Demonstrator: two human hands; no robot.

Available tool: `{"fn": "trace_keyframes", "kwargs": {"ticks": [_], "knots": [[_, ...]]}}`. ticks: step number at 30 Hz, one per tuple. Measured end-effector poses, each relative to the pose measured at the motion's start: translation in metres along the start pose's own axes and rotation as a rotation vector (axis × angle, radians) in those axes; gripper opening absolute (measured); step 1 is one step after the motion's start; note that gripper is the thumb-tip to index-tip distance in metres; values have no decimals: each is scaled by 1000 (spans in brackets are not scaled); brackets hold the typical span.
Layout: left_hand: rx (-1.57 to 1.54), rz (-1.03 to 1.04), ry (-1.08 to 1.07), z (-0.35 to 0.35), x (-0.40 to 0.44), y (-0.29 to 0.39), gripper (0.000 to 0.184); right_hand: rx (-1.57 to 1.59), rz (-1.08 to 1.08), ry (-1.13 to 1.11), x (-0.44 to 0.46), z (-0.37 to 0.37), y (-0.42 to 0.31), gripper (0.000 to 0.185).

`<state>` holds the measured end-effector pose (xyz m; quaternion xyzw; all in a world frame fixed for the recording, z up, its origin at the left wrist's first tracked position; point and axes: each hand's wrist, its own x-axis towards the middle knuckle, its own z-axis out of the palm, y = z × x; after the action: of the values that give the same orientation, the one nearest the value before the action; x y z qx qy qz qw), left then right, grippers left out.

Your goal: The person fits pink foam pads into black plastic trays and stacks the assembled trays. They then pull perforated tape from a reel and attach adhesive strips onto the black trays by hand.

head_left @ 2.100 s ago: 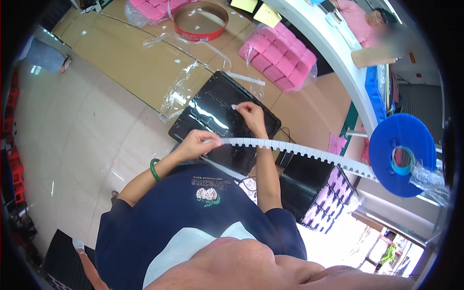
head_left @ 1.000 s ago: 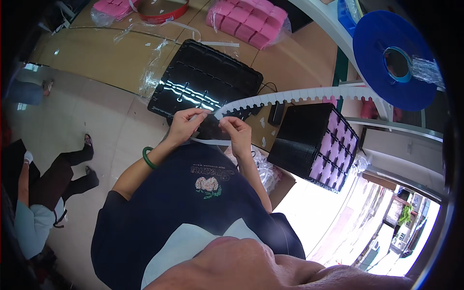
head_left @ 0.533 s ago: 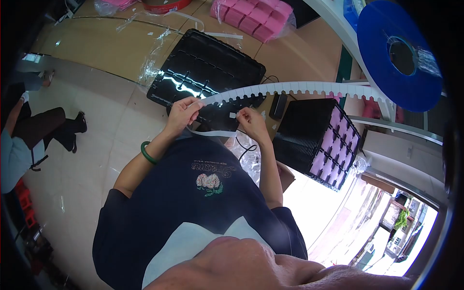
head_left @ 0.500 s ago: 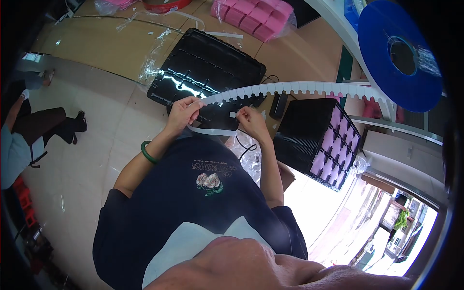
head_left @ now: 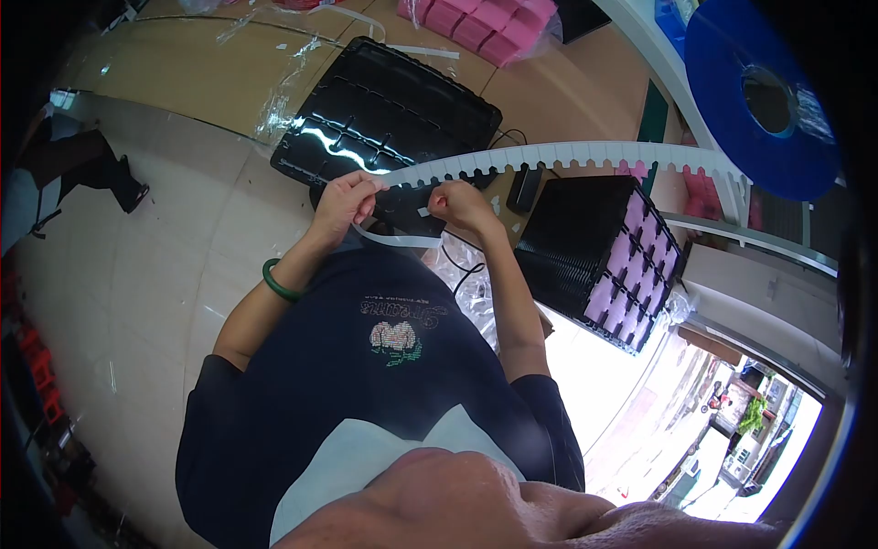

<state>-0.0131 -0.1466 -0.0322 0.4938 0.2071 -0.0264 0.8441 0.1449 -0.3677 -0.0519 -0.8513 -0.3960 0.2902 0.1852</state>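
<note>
A long strip of white labels (head_left: 549,156) with a notched lower edge arches from the right down to my left hand (head_left: 343,209). My left fingers are closed in a pinch on its end, and a plain white backing band (head_left: 398,241) loops below them. Close by on the right, my right hand (head_left: 465,205) is curled just under the strip. A small white label (head_left: 423,211) shows at its fingertips; the exact hold is partly hidden. Behind both hands lies a black plastic tray (head_left: 393,101).
A stack of black trays (head_left: 572,247) with pink inserts stands at my right. Pink foam blocks (head_left: 485,26) lie at the back of the brown table (head_left: 567,101). A blue reel (head_left: 718,82) hangs upper right on a white frame. At the left, another person's legs (head_left: 101,169) are on the tiled floor.
My right hand has shifted slightly up and left, its fingers curling more, and the small label has moved left with it. My left hand still pinches the strip. The other person's legs have moved.
</note>
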Motion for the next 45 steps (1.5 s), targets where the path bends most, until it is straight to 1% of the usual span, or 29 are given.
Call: {"fn": "trace_keyframes", "kwargs": {"ticks": [3, 6, 12, 15, 18, 21, 30, 33, 36, 39, 42, 45], "knots": [[-3, -4, 1, 2, -1, -1, 18, -158, 46, 16, 7, 2, -5, 13], [0, -16, 11, 0, -3, 0, 17, -310, -6, 34, 13, 11, 6, 23], [6, -37, 22, 2, -5, 7, 14, -319, 39, 42, 15, 9, 1, 36], [19, -41, 22, 1, -6, 8, 14, -377, 40, 81, 15, 17, 6, 34], [36, -43, 22, 0, -6, 9, 15, -356, -3, -12, 11, 11, 7, 30], [52, -46, 17, 0, -5, 10, 15, -386, 93, -12, 12, 16, 5, 19], [57, -43, 22, -2, -4, 7, 15, -330, 74, 126, 0, 18, -10, 16], [63, -49, 26, 0, -4, 7, 14, -366, -31, 259, -2, 34, 2, 16], [58, -51, 22, 1, -3, 4, 15, -299, -75, 352, -3, 46, 10, 14], [54, -49, 12, 1, -3, 0, 15, -329, -95, 451, -7, 54, 9, 11], [59, -50, 3, 4, -4, 0, 15, -295, -82, 515, -11, 58, 5, 9], [64, -53, 4, 5, -5, -1, 15, -289, -84, 560, -11, 63, 12, 10]]}}
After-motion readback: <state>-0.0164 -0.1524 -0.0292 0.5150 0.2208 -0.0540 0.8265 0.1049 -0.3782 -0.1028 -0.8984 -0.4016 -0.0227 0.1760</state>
